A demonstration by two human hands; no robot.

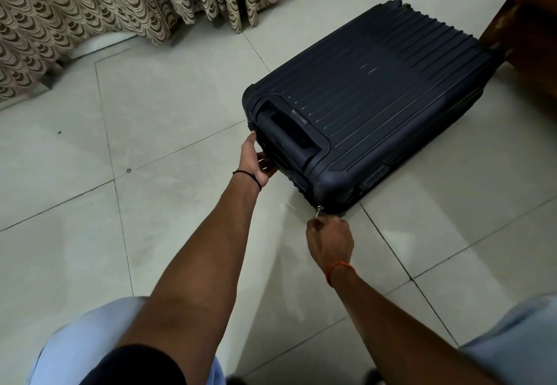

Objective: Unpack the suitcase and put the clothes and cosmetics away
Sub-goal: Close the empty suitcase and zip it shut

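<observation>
Right hand (pixel 330 240) pinches zipper pull (pixel 318 212); left hand (pixel 256 158) grips suitcase (pixel 376 107) end, fingertips hidden.

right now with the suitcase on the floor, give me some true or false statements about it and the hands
1. The suitcase lies flat on the tiled floor. True.
2. Its lid is raised and clothes show. False: it is closed, and no clothes are visible.
3. The right hand pinches the zip pull at the near corner. True.
4. The left hand rests on the floor. False: it holds the suitcase's handle end.
5. A curtain hangs behind the suitcase. True.
</observation>
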